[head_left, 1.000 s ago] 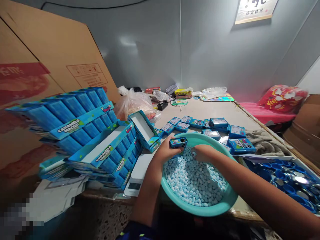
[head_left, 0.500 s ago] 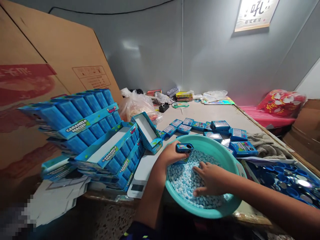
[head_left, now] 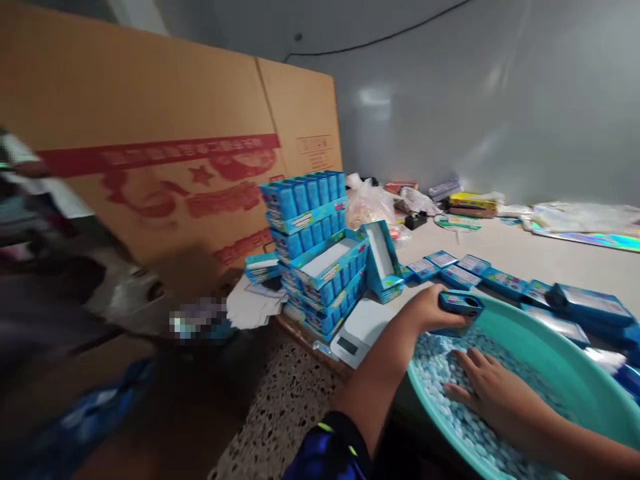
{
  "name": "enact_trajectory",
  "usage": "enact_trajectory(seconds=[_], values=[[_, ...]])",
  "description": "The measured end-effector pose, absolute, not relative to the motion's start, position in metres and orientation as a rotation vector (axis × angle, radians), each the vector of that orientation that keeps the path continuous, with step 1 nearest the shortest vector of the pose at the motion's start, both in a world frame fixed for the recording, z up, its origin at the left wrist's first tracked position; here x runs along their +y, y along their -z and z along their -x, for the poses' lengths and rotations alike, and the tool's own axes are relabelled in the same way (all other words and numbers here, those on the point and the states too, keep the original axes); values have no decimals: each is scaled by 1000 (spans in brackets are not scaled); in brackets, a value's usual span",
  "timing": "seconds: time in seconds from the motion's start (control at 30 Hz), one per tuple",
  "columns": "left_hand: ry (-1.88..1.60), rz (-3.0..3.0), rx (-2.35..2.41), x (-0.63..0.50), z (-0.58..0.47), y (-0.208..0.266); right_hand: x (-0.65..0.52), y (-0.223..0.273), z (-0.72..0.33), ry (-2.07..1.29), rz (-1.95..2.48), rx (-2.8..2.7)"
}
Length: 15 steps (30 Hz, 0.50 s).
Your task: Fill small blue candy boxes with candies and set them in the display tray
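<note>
My left hand (head_left: 425, 311) is wrapped round a small blue box (head_left: 461, 303) with a dark round hole in its top end. It holds the box over the rim of a turquoise basin (head_left: 555, 347). Pale blue and white candies (head_left: 434, 371) fill the lower part of the basin. On those candies lies my right hand (head_left: 493, 390), palm down, with its fingers spread and nothing gripped in them. What is under that palm stays hidden.
Left of the basin are a white scale (head_left: 373, 319), a leaning blue tray (head_left: 381, 257) and stacked blue display boxes (head_left: 325, 257). Several small blue boxes (head_left: 505, 283) lie behind the basin. A large cardboard carton (head_left: 200, 120) stands at left, near white papers (head_left: 253, 305).
The view has swung left, so the basin and both hands appear farther right. My left hand keeps hold of the small box. The right hand stays on the candies.
</note>
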<state>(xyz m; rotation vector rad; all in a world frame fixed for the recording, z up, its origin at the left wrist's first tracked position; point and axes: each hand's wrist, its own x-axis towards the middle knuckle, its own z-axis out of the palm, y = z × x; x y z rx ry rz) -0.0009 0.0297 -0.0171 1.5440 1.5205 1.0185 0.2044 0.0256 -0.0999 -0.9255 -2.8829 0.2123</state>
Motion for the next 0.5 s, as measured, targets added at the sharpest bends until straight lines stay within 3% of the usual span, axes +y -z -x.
enact_trajectory(seconds=[0.17,0.37,0.5], values=[[-1026,-1560,1624,27,-5,23,67,123,-194,75,672,-2842],[-1046,-1501,1697,19,-10,18,107,164,-195,-68,505,-2635],[-985,-1484,1729,23,-10,18,127,186,-195,-43,89,-2536]])
